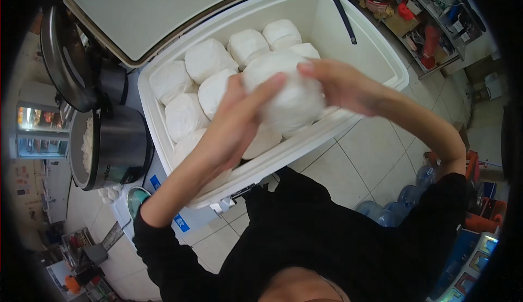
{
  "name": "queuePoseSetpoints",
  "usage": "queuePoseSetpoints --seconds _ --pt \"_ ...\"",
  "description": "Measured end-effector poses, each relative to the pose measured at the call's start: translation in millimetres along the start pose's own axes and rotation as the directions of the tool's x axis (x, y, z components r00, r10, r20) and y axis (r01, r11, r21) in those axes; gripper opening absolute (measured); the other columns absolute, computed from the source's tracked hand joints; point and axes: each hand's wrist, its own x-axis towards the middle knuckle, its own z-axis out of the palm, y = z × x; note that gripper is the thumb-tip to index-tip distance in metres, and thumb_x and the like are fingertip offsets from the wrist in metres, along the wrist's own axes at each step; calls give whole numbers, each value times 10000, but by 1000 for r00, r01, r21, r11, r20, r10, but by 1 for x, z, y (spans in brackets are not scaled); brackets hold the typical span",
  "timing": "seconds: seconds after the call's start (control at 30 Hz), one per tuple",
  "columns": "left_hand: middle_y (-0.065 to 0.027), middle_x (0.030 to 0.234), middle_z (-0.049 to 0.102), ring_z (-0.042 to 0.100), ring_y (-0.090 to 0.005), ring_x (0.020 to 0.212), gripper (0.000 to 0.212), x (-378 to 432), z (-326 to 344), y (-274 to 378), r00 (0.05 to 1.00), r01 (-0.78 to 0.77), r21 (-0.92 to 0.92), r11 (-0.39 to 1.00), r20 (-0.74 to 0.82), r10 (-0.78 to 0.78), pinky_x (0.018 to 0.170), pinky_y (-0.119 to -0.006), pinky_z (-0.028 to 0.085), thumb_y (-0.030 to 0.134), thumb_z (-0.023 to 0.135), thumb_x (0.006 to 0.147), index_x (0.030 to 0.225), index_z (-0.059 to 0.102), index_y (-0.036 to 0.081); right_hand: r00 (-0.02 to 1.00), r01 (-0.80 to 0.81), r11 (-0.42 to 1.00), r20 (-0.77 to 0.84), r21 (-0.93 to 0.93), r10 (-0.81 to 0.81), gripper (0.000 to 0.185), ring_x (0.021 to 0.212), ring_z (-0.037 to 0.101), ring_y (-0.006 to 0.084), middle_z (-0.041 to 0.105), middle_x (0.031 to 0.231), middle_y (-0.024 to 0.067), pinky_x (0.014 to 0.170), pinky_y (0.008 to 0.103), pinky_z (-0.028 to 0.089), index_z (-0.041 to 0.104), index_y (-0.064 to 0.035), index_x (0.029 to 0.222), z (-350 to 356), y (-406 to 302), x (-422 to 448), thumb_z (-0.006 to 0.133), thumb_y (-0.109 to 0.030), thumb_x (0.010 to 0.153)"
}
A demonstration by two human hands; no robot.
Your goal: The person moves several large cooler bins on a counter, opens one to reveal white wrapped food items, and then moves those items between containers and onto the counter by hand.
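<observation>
A round white bundle [292,97], blurred and seemingly wrapped, is held between my two hands above a large white cooler box [359,69]. My left hand [241,118] grips its left side with the thumb on top. On its right upper side are the fingers of my right hand [341,83]. Rows of similar white wrapped bundles [209,60] lie inside the cooler, partly hidden behind my hands and forearms. The lid [139,11] of the cooler stands open on the far side, and a black strap [341,13] hangs over the rim.
At the left stands a rice cooker [122,146] with its lid [67,56] raised and white rice inside. Several large water bottles [408,195] stand on the tiled floor at the right. Shelves [433,24] with mixed goods are at the upper right.
</observation>
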Motion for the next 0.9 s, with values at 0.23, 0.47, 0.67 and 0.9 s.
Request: queuePoseSetpoints --seconds 0.23,0.47,0.67,0.9 --pt "-132 1306 278 228 -306 1232 566 75 -37 22 821 -384 856 -346 488 296 988 -452 242 278 590 730 1247 385 170 901 -426 901 -125 -83 415 618 624 614 152 587 875 92 363 212 425 476 6 1092 -26 11 5 588 -481 729" --pt "-37 1270 377 355 -275 1154 603 110 -41 22 804 -580 754 -309 471 -362 919 -493 276 289 683 596 1158 465 293 850 -526 841 -100 -127 517 655 977 541 199 504 1098 129 759 320 479 391 -7 1188 -20 30 42 562 -474 763" --pt "-28 1248 412 388 -240 1140 572 110 -50 20 809 -579 765 -283 495 -317 927 -455 290 274 675 636 1166 460 270 890 -354 592 -65 -724 452 693 1127 419 217 411 1209 162 853 338 410 356 13 1219 -18 34 34 575 -472 774" --pt "-78 1272 403 395 -262 1145 481 88 -45 -12 686 -698 650 -301 727 -21 961 -451 275 300 559 756 1210 437 200 923 -370 367 -292 -854 250 630 1102 433 226 429 1223 151 867 378 382 318 -63 1288 -53 -15 15 431 -495 843"
